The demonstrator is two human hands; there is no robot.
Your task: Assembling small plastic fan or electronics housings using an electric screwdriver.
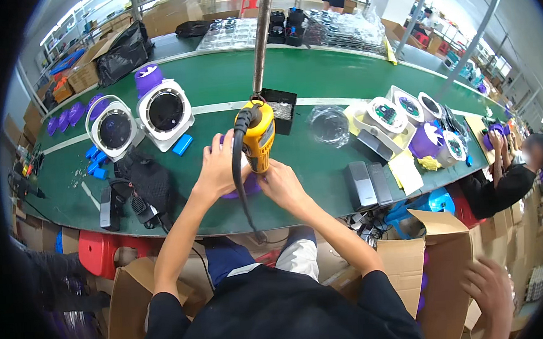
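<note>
Working beneath a yellow power driver (261,136) hanging nearest, centre. Having two white housings (165,110) standing far left, a blue block (182,144) lying beside them on the desk (319,197). Holding a mostly hidden purple-and-white piece (251,185) under the driver in the half-curled left grip (215,169). Bending the right grip (281,184) by the driver's lower end, leaving opening and hold unclear. Seeing grey boxes (362,186) near right, opened white housings (386,114) beyond.

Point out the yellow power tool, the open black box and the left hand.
Yellow power tool (260,138): head view, middle of its casing.
Open black box (281,126): head view, its near end.
Left hand (218,167): head view, back of the hand.
</note>
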